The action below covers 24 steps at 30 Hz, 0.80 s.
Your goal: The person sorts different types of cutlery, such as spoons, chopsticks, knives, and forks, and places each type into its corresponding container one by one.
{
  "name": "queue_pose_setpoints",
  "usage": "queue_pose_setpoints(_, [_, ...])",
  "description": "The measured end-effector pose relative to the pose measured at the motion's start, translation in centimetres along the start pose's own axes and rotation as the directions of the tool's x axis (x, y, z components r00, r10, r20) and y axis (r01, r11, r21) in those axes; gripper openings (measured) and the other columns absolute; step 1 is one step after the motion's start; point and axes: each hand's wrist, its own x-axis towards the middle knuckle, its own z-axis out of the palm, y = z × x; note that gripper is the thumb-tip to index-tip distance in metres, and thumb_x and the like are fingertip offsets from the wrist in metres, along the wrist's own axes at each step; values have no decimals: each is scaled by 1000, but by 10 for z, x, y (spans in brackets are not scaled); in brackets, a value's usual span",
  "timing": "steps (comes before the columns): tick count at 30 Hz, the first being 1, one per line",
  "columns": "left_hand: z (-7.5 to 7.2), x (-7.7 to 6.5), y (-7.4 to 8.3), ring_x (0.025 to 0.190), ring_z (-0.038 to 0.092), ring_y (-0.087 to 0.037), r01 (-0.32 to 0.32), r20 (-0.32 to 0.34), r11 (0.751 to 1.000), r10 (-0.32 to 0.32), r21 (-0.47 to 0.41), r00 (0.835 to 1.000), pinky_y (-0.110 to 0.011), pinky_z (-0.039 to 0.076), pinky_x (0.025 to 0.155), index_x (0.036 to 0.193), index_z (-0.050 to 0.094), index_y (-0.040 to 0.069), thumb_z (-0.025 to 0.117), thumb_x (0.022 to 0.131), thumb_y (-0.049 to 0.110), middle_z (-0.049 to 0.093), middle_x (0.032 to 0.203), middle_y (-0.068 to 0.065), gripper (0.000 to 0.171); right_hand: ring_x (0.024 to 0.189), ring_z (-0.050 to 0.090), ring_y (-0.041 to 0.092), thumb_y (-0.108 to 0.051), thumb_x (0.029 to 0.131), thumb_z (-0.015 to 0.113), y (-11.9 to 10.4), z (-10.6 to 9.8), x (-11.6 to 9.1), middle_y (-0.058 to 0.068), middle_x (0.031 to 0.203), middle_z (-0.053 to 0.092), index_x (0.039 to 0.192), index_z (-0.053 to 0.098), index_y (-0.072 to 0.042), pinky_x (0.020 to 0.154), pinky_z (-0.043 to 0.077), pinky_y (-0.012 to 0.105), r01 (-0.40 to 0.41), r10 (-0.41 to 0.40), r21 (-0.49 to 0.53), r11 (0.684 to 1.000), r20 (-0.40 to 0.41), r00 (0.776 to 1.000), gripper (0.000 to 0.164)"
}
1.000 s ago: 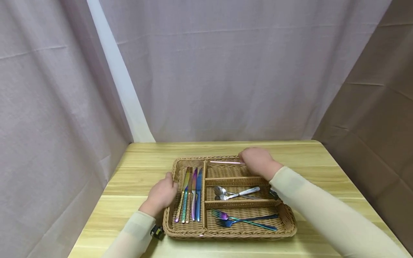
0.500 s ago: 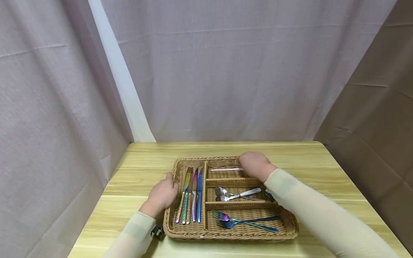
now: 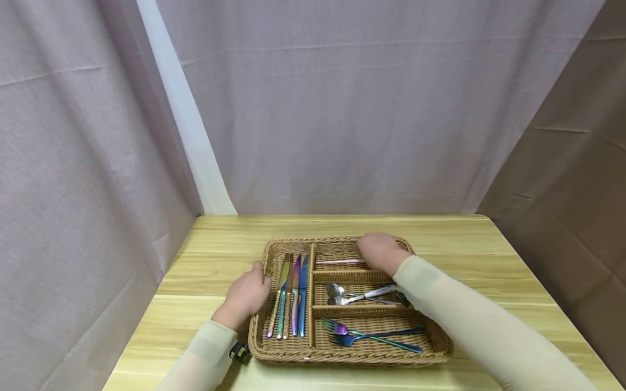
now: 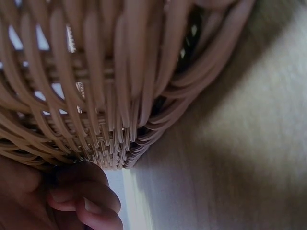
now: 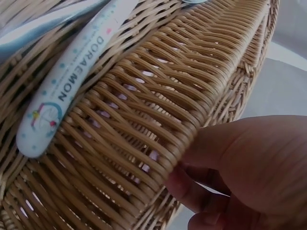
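A divided wicker cutlery basket point(image 3: 376, 358) sits on the table. My left hand point(image 3: 248, 293) grips its left side, thumb at the rim; in the left wrist view the fingers point(image 4: 98, 203) curl beside the outer weave. In the back right compartment, my right hand point(image 3: 383, 253) pinches a thin pink stick point(image 3: 339, 262), whose left part lies level along the compartment. The right wrist view shows the thumb and fingers point(image 5: 184, 189) reaching down behind a woven divider point(image 5: 139, 100), which hides the fingertips and the stick's held end.
Several knives point(image 3: 288, 296) lie lengthwise in the left compartment. Spoons point(image 3: 337, 290), one with a white printed handle point(image 5: 67, 79), fill the middle right one. Two forks point(image 3: 362, 336) cross in the front right. Curtains point(image 3: 342, 108) hang behind the wooden table point(image 3: 225, 239).
My right hand has moved slightly left and toward me, lower in the back compartment, and the pink stick has come nearer the divider with it. The left hand keeps its grip.
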Motion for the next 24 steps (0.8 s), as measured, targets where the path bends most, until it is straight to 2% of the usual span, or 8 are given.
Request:
queue_pose_setpoints(5, [1, 2, 1, 100, 75, -47, -11, 0, 1000, 11, 1, 1000, -60, 61, 87, 155, 41, -13, 44, 112, 26, 73, 118, -32, 58, 62, 46, 14, 6, 101, 61, 4, 6, 4, -1, 70, 56, 74, 55, -17, 52, 44, 32, -22, 21, 12, 1000, 30, 999, 36])
queue_pose_setpoints(15, [2, -2, 3, 101, 75, -47, -4, 22, 1000, 3, 15, 1000, -60, 61, 88, 158, 38, -15, 43, 112, 26, 73, 120, -33, 61, 63, 40, 15, 8, 99, 58, 10, 17, 5, 0, 69, 53, 73, 50, -17, 55, 39, 33, -52, 49, 53, 997, 66, 997, 37])
queue_pose_setpoints(20, [2, -3, 3, 103, 75, -48, 2, 27, 1000, -3, 17, 1000, -61, 61, 90, 160, 37, -14, 43, 113, 27, 72, 123, -34, 63, 62, 42, 16, 10, 93, 51, 11, 11, -1, -1, 67, 51, 68, 49, -17, 54, 40, 33, -60, 59, 107, 992, 9, 998, 37])
queue_pose_setpoints(24, [2, -1, 5, 105, 75, -48, -1, 35, 1000, 1, 21, 999, -60, 61, 91, 161, 35, -14, 43, 113, 28, 72, 125, -34, 65, 61, 43, 15, 11, 86, 49, 17, -1, -12, -2, 67, 51, 66, 53, -18, 54, 38, 33, -61, 73, 167, 984, -67, 995, 36])
